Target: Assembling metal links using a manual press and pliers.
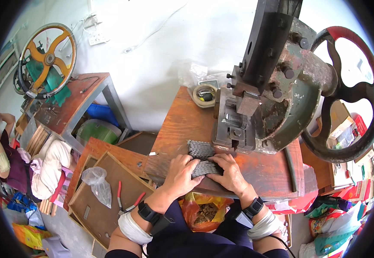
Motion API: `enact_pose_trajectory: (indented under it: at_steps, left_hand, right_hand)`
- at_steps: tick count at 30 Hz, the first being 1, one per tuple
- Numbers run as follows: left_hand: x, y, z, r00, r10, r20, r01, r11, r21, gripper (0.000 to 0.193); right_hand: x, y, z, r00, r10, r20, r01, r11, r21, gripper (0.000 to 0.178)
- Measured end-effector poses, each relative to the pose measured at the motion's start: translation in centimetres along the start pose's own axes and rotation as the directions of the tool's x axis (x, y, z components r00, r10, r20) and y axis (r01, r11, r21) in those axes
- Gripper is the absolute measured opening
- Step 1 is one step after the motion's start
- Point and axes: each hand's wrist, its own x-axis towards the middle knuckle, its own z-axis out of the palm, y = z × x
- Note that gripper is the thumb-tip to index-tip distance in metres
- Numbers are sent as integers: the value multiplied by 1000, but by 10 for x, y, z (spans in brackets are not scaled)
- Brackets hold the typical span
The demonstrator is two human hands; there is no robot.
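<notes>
Both my hands press in from the sides on a stack of thin grey ridged metal strips (pixel 203 169) at the near edge of a reddish-brown wooden bench (pixel 174 124). My left hand (pixel 179 173) grips the stack's left end, its thumb toward me. Opposite it, my right hand (pixel 229 173) closes on the right end with fingers bent. Another bundle of similar grey strips (pixel 200 148) lies just beyond, touching or nearly touching the first. Just ahead and to the right stands a hand press (pixel 277 90), with a small piece of similar ridged metal (pixel 236 120) on its die block (pixel 235 134).
At the press's right is a large handwheel (pixel 346 92). A round container (pixel 205 95) stands on the bench's back part. To the left, a wooden tray (pixel 96 202) holds red-handled pliers (pixel 126 198) and a plastic bag (pixel 98 185). An orange bag (pixel 204 210) sits between my legs. Someone sits far left.
</notes>
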Motion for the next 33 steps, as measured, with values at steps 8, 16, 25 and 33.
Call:
enact_pose_trajectory:
  at_steps: [8, 16, 25, 33]
  left_hand:
    - [6, -3, 3, 994, 87, 72, -87, 996, -7, 51]
    - [4, 5, -9, 978, -184, 97, 201, 955, -219, 36]
    - [108, 36, -26, 944, -263, -199, 252, 964, -81, 33]
    - [79, 27, -16, 917, -315, -246, 306, 949, -75, 34]
  right_hand:
    - [0, 8, -2, 999, 3, 48, -3, 1000, -4, 55]
    - [-15, 8, -21, 986, 169, -4, -165, 965, 204, 52]
    - [-26, 13, -10, 994, -36, -105, 41, 998, 49, 34]
    - [-32, 23, -17, 982, -72, -174, 95, 987, 128, 31]
